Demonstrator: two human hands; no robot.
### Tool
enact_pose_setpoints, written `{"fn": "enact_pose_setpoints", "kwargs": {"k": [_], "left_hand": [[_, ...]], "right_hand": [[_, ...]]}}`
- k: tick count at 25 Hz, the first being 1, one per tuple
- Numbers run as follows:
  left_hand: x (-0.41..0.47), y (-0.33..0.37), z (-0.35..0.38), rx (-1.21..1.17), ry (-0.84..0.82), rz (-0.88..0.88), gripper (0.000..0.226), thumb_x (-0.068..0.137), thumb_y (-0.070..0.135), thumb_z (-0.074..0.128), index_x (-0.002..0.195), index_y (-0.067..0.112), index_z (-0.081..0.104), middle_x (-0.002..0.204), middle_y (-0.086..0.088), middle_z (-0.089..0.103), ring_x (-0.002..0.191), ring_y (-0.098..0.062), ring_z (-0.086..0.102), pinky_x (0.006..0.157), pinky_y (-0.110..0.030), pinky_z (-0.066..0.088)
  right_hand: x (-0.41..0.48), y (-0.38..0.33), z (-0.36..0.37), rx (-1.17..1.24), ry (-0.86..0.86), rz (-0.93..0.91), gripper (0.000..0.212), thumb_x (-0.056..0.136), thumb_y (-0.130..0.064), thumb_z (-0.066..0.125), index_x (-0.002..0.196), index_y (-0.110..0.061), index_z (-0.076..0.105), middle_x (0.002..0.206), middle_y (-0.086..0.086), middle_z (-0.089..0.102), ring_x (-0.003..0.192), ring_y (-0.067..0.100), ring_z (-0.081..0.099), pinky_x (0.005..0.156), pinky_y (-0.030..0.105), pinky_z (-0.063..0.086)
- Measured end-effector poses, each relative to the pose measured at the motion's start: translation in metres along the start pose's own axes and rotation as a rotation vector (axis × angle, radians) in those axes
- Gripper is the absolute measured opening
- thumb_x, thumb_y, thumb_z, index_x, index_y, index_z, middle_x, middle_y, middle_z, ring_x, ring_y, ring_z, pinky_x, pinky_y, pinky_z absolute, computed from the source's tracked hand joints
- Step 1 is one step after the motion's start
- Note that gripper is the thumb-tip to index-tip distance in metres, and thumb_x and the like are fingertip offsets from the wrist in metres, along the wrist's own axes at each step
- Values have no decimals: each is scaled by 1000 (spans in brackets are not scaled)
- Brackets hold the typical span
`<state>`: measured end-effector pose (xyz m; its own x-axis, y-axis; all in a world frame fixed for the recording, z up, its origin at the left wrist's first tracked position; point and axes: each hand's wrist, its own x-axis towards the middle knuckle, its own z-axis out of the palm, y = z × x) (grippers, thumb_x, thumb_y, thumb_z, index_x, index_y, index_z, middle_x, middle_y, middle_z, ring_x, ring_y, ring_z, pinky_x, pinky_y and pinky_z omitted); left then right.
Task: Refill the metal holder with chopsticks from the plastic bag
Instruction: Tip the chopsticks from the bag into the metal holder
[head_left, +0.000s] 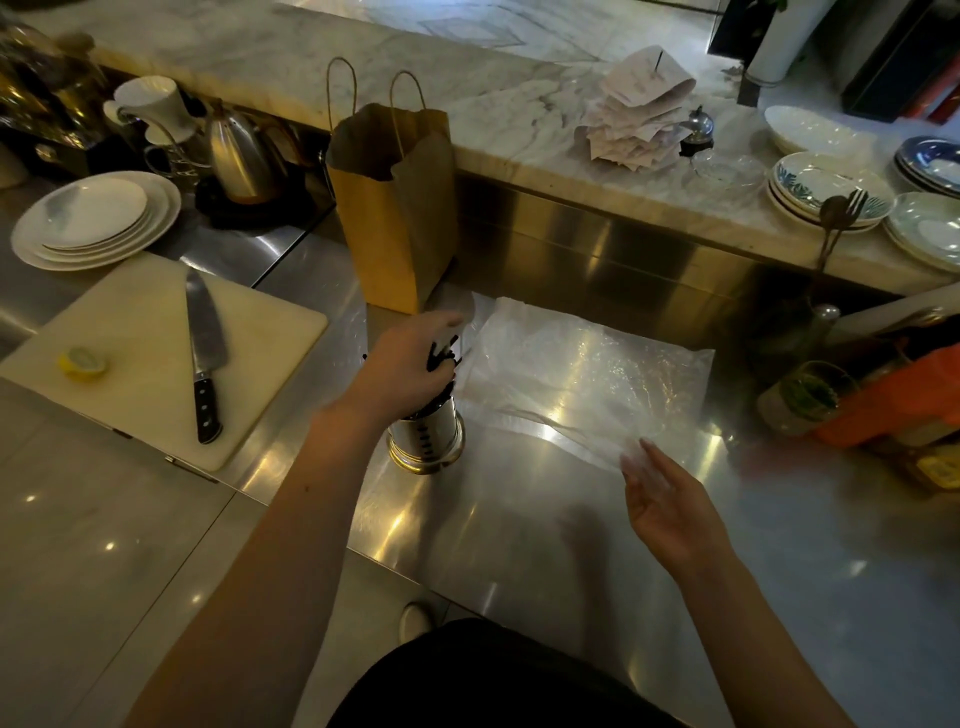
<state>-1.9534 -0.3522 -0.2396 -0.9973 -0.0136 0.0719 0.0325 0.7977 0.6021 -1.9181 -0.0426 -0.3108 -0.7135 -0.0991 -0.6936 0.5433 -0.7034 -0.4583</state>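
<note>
Across the steel counter (519, 545), largest first: the plastic bag (587, 374) lies flat and translucent, and I can make out no sticks left inside it. Behind its left end stands a brown paper bag (395, 223), just beyond the metal holder (431, 441), which sits upright beside the plastic bag's left border. The left hand (400, 369) is directly above the holder, fingers curled round a bundle of dark chopsticks (441, 356) whose lower ends reach into the cup's mouth. The right hand (670, 504) is open, fingers straight, with the fingertips at the plastic bag's near corner; I cannot tell whether they press it.

Risks, as I judge them:
(a) The holder is tall, narrow and unbraced, so a sideways push from the bundle could tip it on the slick steel.
(b) Letting go while the sticks are splayed could leave some catching the rim and spilling onto the counter.
(c) The left hand is near the paper bag, which a wide withdrawal might knock.
(d) The light film could slide if the right hand drags it.
</note>
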Motion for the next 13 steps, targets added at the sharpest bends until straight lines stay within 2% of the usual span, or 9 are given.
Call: {"fn": "enact_pose_setpoints", "kwargs": {"k": [2,3,5,6,7,9,11,12,13], "left_hand": [[10,-3,3,-2,-117,8,44,90,13,62,134,14,54,126,-4,63,119,-19,56,94,-20,35],[10,-4,5,-2,-143,8,39,91,16,62,130,14,58,120,-3,66,112,-17,59,90,-20,37],[8,-7,11,8,-147,36,25,93,21,62,117,15,67,109,-2,70,95,-10,58,79,-13,37],[6,-9,13,7,-135,55,20,93,22,62,110,15,71,106,-2,71,89,-6,56,74,-9,35],[4,-11,14,1,-118,65,18,93,22,61,106,16,72,104,-1,71,87,-3,54,72,-7,33],[2,-18,16,14,-69,65,18,94,21,60,106,16,73,107,-1,71,90,-5,54,76,-14,36],[1,-23,17,46,-28,74,19,93,21,59,106,15,72,107,-2,70,93,-8,54,80,-23,40],[1,-25,18,49,-12,91,19,93,20,59,105,15,72,105,-2,69,92,-8,54,80,-25,42],[0,-27,18,47,3,107,18,92,19,60,104,15,73,104,-2,69,91,-8,54,79,-23,42]], "right_hand": [[3,-1,-4,16,-40,-21,67,43,-10,94,104,-6,68,106,12,73,84,20,74,64,21,59],[4,-1,-6,14,-52,-30,72,35,-10,96,102,-5,70,106,12,73,84,20,74,65,21,59],[4,-2,-11,16,-10,-41,52,53,-7,87,101,-6,69,111,11,71,82,19,75,66,20,59],[4,-2,-14,41,10,-45,51,56,-7,85,104,-7,67,112,11,71,81,19,75,66,19,59],[4,-2,-16,63,3,-51,63,48,-8,89,107,-6,66,112,11,71,82,19,75,66,20,59],[7,0,-26,100,-2,-41,87,32,-9,96,113,-6,63,112,11,72,85,20,74,66,20,59],[13,5,-35,95,31,-49,88,39,-8,96,120,-8,60,105,7,74,85,16,74,66,20,59],[15,10,-37,52,61,-54,77,55,-8,92,124,-8,58,97,2,76,84,13,74,69,19,58],[18,15,-37,15,103,-59,57,76,-9,78,127,-9,54,89,-3,77,82,8,73,72,18,57]]}}
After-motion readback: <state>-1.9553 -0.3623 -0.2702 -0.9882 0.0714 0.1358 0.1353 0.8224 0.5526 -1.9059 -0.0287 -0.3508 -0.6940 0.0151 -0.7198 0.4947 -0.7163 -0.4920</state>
